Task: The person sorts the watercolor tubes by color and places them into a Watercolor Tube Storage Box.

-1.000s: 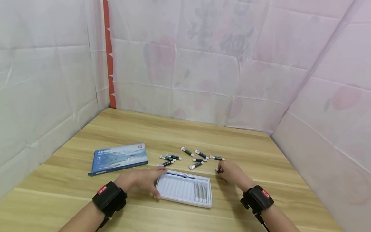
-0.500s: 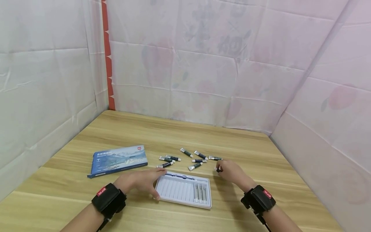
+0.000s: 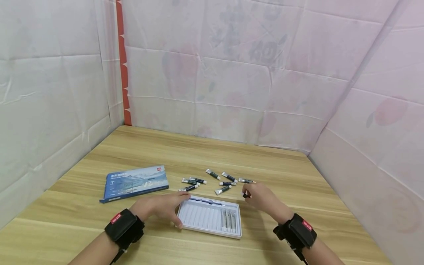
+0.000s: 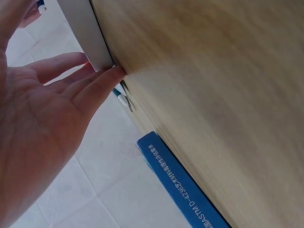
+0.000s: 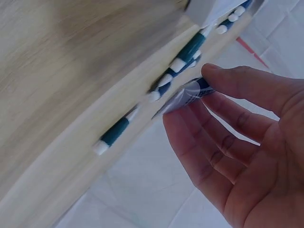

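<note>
A white plastic tray (image 3: 202, 216) lies on the table; three paint tubes (image 3: 228, 220) fill slots at its right end, and a blue brush (image 3: 207, 201) lies along its back. My left hand (image 3: 162, 207) grips the tray's left end, thumb at the front corner and fingers at the back corner. Just right of the tray, my right hand (image 3: 265, 198) pinches a dark paint tube (image 5: 192, 91) between thumb and fingertips. Part of that tube is hidden by the fingers in the head view. Several loose tubes (image 3: 223, 190) lie behind the tray.
A blue paint box (image 3: 136, 184) lies on the table to the left, behind my left forearm. One loose tube (image 3: 246, 180) is close behind my right hand. White sheeting (image 3: 232, 81) encloses the table at the back and sides.
My right hand has shifted slightly left with the tube in its fingers, toward the tray. The left hand and the tray stay put; the head view has tilted slightly.
</note>
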Action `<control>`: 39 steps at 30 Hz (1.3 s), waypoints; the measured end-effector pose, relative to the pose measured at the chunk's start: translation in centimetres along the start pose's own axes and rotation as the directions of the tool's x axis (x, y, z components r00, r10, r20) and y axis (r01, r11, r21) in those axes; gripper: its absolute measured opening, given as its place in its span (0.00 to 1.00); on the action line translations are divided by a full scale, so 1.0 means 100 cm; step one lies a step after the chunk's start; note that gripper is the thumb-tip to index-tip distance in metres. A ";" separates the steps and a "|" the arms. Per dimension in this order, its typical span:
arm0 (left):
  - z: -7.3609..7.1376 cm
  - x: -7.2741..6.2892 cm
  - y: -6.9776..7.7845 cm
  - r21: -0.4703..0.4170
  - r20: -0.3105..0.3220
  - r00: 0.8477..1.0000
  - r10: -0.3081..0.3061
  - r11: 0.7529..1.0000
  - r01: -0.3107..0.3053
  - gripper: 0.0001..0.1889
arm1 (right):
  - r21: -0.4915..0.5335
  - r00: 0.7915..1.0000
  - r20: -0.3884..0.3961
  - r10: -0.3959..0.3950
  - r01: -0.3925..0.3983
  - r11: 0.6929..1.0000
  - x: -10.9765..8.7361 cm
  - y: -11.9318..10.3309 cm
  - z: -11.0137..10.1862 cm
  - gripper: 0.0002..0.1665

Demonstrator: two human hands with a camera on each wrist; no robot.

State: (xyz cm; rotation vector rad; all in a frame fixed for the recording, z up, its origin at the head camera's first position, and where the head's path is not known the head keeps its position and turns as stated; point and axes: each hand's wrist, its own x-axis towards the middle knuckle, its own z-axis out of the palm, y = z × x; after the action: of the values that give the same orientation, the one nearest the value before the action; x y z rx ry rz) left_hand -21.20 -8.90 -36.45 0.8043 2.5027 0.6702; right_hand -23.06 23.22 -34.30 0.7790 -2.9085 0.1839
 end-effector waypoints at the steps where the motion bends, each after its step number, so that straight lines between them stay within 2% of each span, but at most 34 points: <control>1: 0.000 0.000 0.000 0.001 0.001 1.000 0.001 1.000 -0.001 0.50 | -0.010 1.000 -0.004 -0.011 0.011 1.000 0.000 -0.002 -0.001 0.10; 10: -0.001 -0.001 0.001 0.004 0.006 1.000 0.001 1.000 -0.001 0.49 | 0.014 1.000 0.023 -0.016 0.015 1.000 -0.004 -0.024 -0.007 0.09; 17: -0.001 -0.002 0.002 0.003 0.002 1.000 0.001 1.000 -0.001 0.49 | -0.014 0.997 0.032 -0.076 0.076 0.997 -0.004 -0.040 -0.008 0.09; 28: -0.002 -0.002 0.002 -0.010 0.007 1.000 -0.004 1.000 0.004 0.48 | 0.025 0.984 0.067 -0.164 0.163 0.986 -0.006 -0.060 -0.005 0.10; 34: -0.001 -0.002 0.001 -0.005 0.004 1.000 -0.009 1.000 0.009 0.49 | 0.056 0.963 0.075 -0.258 0.254 0.966 -0.007 -0.070 -0.001 0.12; 37: -0.001 -0.001 0.000 -0.002 0.004 1.000 -0.011 1.000 0.011 0.49 | 0.083 0.941 0.050 -0.335 0.331 0.940 -0.006 -0.072 0.003 0.13; 39: -0.001 0.000 -0.001 -0.002 0.006 1.000 -0.013 1.000 0.013 0.49 | 0.116 0.919 0.024 -0.395 0.389 0.914 -0.006 -0.072 0.007 0.13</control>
State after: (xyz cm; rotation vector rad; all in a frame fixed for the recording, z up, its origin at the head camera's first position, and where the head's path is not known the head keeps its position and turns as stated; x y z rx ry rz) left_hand -21.27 -8.98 -36.41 0.7879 2.4987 0.6654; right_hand -18.97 17.21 -34.44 1.3809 -2.7249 0.2873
